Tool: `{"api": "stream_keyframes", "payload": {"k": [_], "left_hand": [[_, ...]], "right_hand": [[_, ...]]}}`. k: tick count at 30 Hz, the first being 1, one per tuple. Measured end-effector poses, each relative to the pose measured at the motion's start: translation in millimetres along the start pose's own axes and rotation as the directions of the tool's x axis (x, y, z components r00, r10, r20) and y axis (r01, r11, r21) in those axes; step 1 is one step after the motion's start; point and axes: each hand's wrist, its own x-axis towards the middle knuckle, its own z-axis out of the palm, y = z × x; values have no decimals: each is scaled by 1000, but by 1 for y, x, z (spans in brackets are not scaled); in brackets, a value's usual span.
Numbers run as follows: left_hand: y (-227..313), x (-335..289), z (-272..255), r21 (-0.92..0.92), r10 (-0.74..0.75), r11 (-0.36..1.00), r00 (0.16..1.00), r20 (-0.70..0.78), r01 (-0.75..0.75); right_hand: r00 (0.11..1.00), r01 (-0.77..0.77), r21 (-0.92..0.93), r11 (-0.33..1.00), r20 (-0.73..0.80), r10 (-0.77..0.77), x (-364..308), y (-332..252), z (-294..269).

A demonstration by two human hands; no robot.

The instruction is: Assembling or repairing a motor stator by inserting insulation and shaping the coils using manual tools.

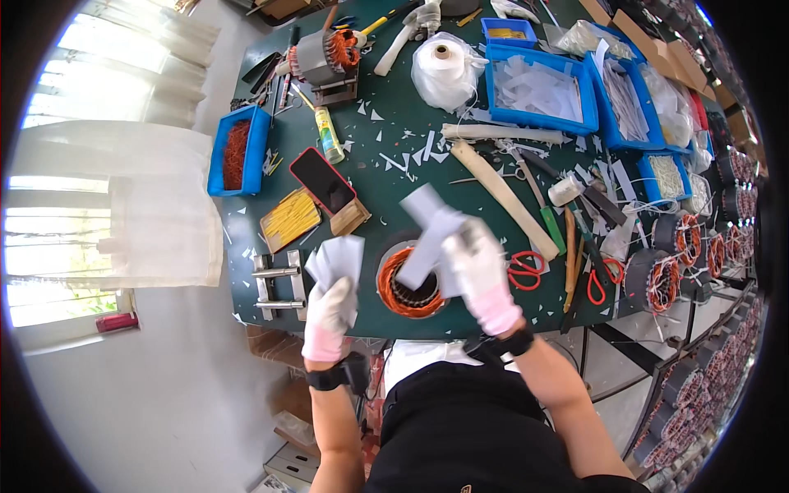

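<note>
My left hand, in a white and pink glove, is closed round a small fan of white insulation paper pieces. In my right hand, gloved the same way, are longer white paper strips; hand and strips are slightly blurred. These strips hang over a motor stator with orange copper windings, and hide part of its bore. The stator lies between my hands near the table's front edge. Whether the strips touch it I cannot tell.
On the green table, a metal stand sits left of my left hand. Beyond are a phone, yellow sticks and a glue bottle. Red-handled scissors lie right; a blue bin holds paper pieces.
</note>
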Motion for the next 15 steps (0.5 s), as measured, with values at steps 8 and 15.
{"api": "stream_keyframes", "payload": {"k": [8, 15], "left_hand": [[-26, 8, -62, -208, 55, 977, 997, 46, -44], [-83, 99, -135, 302, -32, 952, 998, -46, 45]], "right_hand": [[910, 269, -505, 820, 413, -44, -40, 67, 143], [886, 316, -715, 624, -13, -464, -52, 48, 25]]}}
